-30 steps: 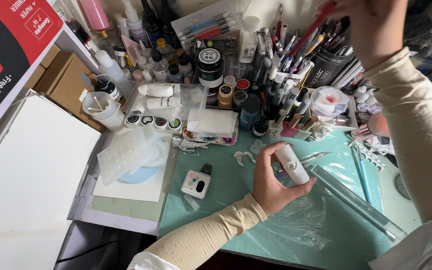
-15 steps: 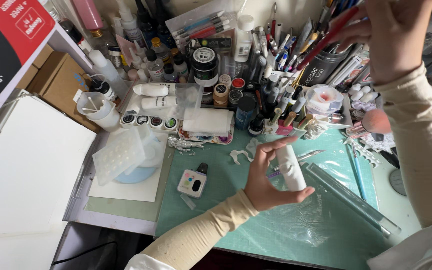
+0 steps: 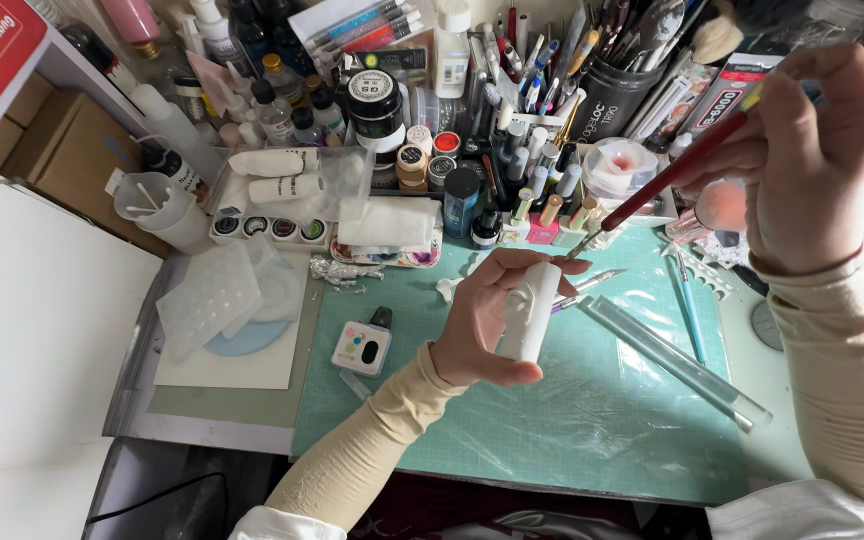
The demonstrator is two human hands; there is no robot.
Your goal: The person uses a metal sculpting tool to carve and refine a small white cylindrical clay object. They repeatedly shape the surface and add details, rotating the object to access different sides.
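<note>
White cylinder (image 3: pixel 530 312), small and matte, stands nearly upright in the head view, gripped in the left hand (image 3: pixel 487 320) over the middle of the green cutting mat (image 3: pixel 572 420). The fingers wrap its back and the thumb crosses in front near its lower end, so the hand is closed firmly around it, with the rounded top poking out above the fingers. The left forearm in a cream sleeve comes up from the near edge.

Farther right and higher, the right hand (image 3: pixel 812 160) pinches a red-handled brush (image 3: pixel 667 180) between thumb and fingertips, closed on the handle's upper end. The brush slants down to the left, its tip lying just beside the top of the cylinder; whether tip and cylinder touch cannot be told. The two hands are well apart, joined only by the line of the brush.

On the mat just right of the cylinder lies a long clear rod (image 3: pixel 677 360), running diagonally toward the near right, with a light blue tool (image 3: pixel 687 310) beside it. Left of the left hand sits a small white bottle with a black cap (image 3: pixel 364 345). Farther left is a white moulding tray (image 3: pixel 210 298) on a pale board. Along the far side crowd jars, bottles and a black pot of brushes (image 3: pixel 607 95)
</note>
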